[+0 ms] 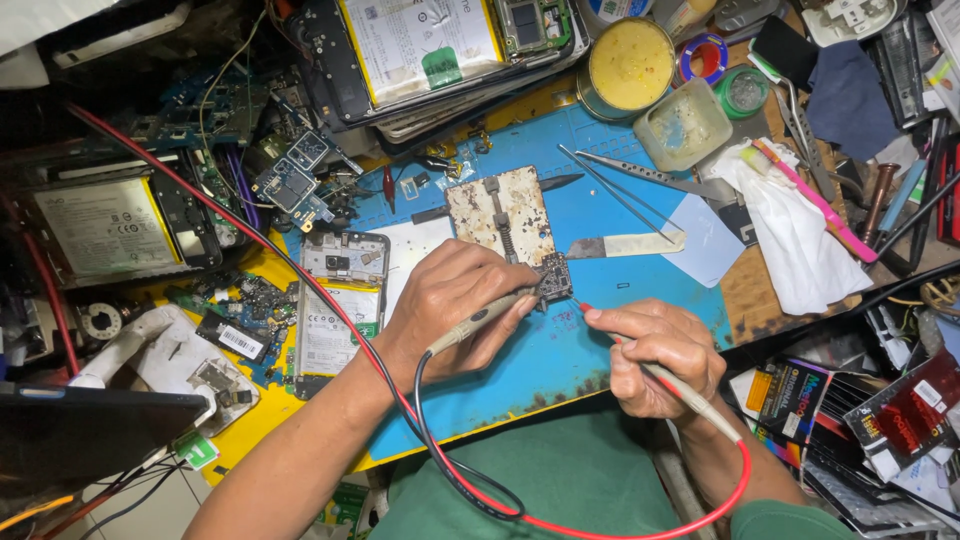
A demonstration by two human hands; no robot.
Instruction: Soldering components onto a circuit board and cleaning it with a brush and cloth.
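Left hand (450, 300) fingers pinch a black probe (487, 316), right hand (655, 355) fingers pinch a red probe (668, 380), both tips near a small dark board (553, 280) on the worn blue mat (560, 350).

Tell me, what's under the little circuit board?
The little circuit board sits on a worn metal holder, which lies on the blue mat. The left hand hides the holder's lower part.

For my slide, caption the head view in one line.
Left hand and right hand press black and red test probes to a small circuit board clamped on a blue work mat.
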